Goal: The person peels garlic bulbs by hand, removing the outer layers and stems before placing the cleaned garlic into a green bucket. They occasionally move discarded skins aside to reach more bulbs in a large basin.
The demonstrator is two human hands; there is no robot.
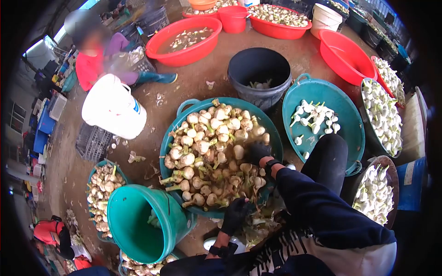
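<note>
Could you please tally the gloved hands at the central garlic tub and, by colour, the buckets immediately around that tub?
Gloved hands: 2, the left hand and the right hand
Green bucket: 1
Black bucket: 1
White bucket: 1
Total: 5

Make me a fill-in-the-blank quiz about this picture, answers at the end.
The right hand reaches into a tub of garlic bulbs, its sleeve coming from the picture's ____ side.
It and the left hand wear gloves coloured ____.
In the picture, the green bucket is to the ____ of the left hand.
The person at the upper left wears a top coloured ____.

Missing words: right; black; left; red
</note>
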